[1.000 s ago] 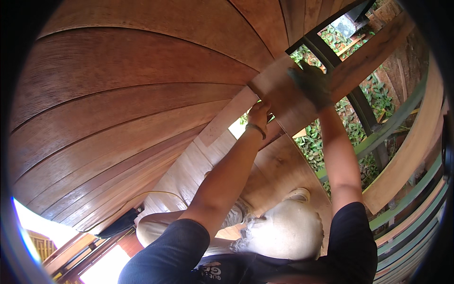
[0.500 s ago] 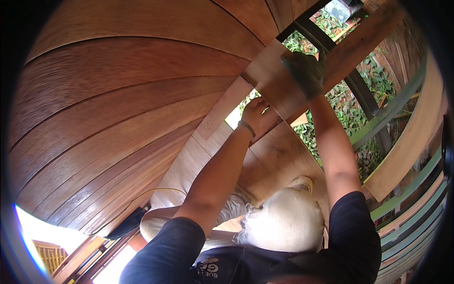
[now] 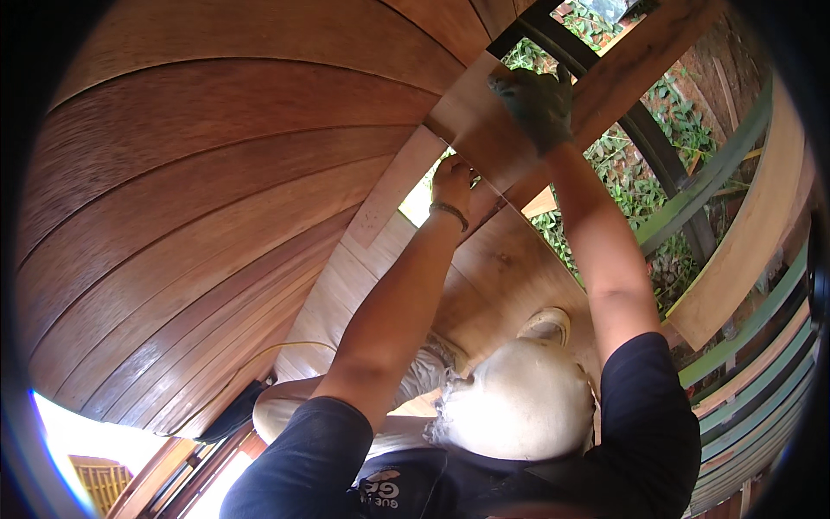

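Gloved R hand (image 3: 536, 104) on smooth rect. wood bd. (image 3: 471, 108), L hand (image 3: 452, 185) by edge; can't tell fingers' grip.

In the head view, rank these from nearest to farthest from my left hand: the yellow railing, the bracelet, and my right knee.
From your left hand:
1. Bracelet, around the left wrist.
2. Right knee, below and slightly right.
3. Yellow railing, far off at lower left.

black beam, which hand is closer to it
Right: the gloved right hand is just left of the black beam in the picture; the bare left hand is farther left and lower.
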`<action>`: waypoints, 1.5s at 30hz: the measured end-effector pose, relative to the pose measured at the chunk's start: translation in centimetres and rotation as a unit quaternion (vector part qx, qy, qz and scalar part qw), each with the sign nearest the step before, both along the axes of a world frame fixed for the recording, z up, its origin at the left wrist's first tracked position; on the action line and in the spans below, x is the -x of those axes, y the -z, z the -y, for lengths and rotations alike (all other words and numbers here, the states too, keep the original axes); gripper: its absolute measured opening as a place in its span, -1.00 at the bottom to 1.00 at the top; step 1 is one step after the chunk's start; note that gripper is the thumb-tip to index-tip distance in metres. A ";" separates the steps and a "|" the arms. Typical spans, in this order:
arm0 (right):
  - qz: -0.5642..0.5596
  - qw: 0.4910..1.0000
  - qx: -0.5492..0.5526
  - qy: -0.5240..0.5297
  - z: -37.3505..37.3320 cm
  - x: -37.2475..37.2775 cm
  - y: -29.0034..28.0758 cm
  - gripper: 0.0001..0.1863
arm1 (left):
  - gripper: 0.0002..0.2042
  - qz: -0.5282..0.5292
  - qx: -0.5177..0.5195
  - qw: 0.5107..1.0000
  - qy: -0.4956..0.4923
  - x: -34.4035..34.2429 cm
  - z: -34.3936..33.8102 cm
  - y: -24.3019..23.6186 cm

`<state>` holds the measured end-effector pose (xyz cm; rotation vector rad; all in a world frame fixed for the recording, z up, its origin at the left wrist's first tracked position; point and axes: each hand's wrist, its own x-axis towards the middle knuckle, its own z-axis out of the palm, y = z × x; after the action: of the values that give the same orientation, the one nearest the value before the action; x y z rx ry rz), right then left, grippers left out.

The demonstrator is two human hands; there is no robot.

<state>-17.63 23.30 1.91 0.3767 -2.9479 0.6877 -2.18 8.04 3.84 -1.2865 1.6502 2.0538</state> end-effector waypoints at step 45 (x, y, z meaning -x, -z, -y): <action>-0.062 0.970 -0.160 -0.170 -3.2 -0.5 1.3 -0.74 | -0.67 0.081 0.250 0.874 0.409 -0.3 1.4 -1.1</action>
<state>-17.17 26.50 0.56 0.9303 -2.8971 0.1952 -1.86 6.66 4.98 -0.6199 2.1979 1.0312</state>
